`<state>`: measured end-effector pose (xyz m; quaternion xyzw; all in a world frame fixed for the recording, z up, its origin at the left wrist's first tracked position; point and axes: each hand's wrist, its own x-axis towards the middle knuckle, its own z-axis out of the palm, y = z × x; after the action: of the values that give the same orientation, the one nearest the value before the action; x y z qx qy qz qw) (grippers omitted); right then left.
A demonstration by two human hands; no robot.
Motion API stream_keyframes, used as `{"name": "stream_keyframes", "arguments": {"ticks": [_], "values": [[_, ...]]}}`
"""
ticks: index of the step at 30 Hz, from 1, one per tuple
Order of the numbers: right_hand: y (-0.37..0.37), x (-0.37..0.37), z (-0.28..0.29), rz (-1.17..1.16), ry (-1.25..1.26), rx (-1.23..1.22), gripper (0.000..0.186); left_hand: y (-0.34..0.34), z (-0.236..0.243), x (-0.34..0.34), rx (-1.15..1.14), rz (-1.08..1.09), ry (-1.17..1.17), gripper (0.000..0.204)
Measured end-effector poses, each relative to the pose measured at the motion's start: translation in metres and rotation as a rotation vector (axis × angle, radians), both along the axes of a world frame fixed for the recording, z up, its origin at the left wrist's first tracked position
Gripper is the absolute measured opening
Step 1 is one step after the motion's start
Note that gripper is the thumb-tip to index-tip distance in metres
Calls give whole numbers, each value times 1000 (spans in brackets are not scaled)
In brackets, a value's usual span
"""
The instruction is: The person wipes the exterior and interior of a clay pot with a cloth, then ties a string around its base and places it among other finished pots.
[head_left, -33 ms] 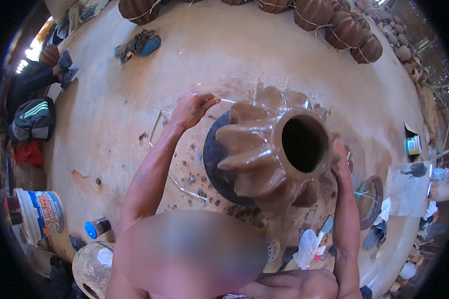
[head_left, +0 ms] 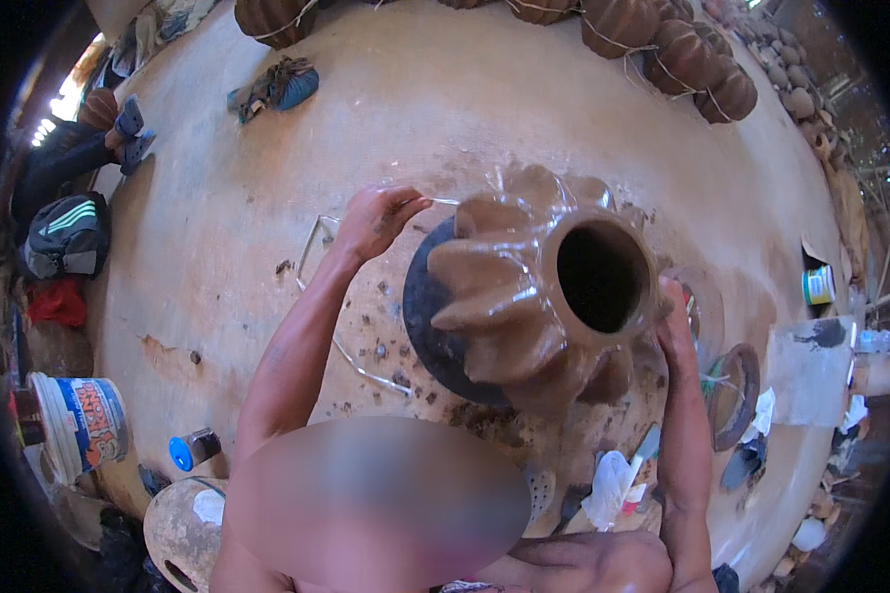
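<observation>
A wet brown clay pot [head_left: 504, 306] with deep ribs and a round dark mouth stands tilted in front of me, partly over a dark round disc [head_left: 427, 316]. At its upper left, my left hand [head_left: 381, 219] is closed in a pinch on a thin whitish cord [head_left: 445, 202] that runs taut to the ribs. A pale strip [head_left: 361, 371] lies bent on the floor beside and behind my left forearm. My right hand [head_left: 673, 318] is at the pot's right side, against or just beside it. Its fingers are mostly hidden, so their grip cannot be made out.
Several ribbed brown pots [head_left: 682, 54] tied with cord line the far edge. A cloth bundle [head_left: 285, 87] lies far left. Leftward are a bucket [head_left: 87, 420], a blue-lidded jar [head_left: 194, 451], a backpack [head_left: 66, 235] and another person's feet [head_left: 132, 138]. A clay ring [head_left: 734, 397] lies right.
My left hand has shifted very slightly left, still pinching the cord. The pot has tilted or moved up a touch; my right hand stays beside it.
</observation>
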<state>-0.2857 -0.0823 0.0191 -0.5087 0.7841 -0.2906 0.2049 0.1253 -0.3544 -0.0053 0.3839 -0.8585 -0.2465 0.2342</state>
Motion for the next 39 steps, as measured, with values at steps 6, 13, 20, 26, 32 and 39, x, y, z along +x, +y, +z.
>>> {"name": "stream_keyframes", "arguments": {"ticks": [6,13,20,26,32,39], "values": [[70,36,5,18,271,48,29,70,-5,48,102,119,72,23],[130,106,33,-168,156,151,18,155,-7,83,35,245,81,19],[195,158,13,-126,135,169,13,254,-25,84,260,353,80,21],[214,202,-13,-27,-47,231,15,318,-44,72,683,260,260,26],[206,234,-9,212,-275,145,16,328,-36,47,1268,-66,475,34],[194,259,-18,359,-333,352,22,320,-18,0,1601,-295,628,38]]}}
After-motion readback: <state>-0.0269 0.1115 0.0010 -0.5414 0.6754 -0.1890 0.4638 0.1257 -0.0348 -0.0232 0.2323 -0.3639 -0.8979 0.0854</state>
